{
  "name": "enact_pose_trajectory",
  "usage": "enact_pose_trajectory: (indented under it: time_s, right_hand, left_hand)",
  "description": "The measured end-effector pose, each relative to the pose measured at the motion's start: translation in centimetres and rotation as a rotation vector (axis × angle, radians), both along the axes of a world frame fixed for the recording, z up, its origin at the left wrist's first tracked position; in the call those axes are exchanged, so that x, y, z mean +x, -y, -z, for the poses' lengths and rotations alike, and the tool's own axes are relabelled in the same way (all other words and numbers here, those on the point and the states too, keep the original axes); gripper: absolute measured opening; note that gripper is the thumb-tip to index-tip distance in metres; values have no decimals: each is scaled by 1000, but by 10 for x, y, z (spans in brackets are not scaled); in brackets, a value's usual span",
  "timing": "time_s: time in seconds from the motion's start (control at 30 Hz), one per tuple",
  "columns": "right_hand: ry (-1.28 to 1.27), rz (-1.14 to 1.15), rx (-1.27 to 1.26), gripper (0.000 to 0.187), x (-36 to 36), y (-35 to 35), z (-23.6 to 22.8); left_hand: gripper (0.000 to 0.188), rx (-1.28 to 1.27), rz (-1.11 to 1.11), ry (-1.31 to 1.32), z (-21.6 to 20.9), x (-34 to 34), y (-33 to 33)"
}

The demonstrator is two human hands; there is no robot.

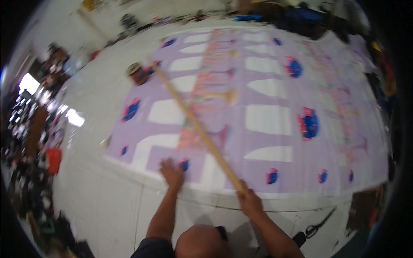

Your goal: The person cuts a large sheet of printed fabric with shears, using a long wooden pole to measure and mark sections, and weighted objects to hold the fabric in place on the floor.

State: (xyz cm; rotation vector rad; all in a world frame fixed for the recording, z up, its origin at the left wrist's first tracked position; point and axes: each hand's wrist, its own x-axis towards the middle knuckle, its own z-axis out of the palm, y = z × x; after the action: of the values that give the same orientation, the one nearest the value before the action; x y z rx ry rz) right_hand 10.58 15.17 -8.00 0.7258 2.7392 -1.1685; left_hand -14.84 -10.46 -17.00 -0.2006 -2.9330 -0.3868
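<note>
A wide lavender printed fabric sheet (254, 178) lies spread on a pale surface, with white cut-out-like panels, orange-pink bands and small blue-and-red motifs. My left hand (172, 173) rests flat on its near edge, fingers spread, beside a small blue motif. Held by its near end in my right hand (250, 201) is a long wooden stick (198, 127). The stick slants away to the far left across the sheet, its far end near a jar-like container (137, 74). Blur hides whether the stick touches the fabric along its length.
Black-handled scissors (316, 225) lie at the near right, close to a dark brown piece (363, 210). Cluttered items and a red object (53, 160) line the left side. Dark and blue cloth-like heaps (301, 19) sit at the far right beyond the sheet.
</note>
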Motion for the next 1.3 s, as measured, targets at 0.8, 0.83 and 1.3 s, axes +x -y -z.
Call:
enact_pose_trajectory:
  time_s: [0.8, 0.83, 1.3]
  right_hand:
    - [-119, 222, 546, 55, 24, -69, 47]
    - [-119, 238, 555, 55, 25, -72, 49]
    - [-60, 460, 598, 49, 21, -164, 51]
  left_hand:
    - [70, 205, -46, 46, -30, 82, -25]
    - [70, 201, -66, 29, -29, 83, -18]
    - [55, 284, -251, -39, -19, 93, 21]
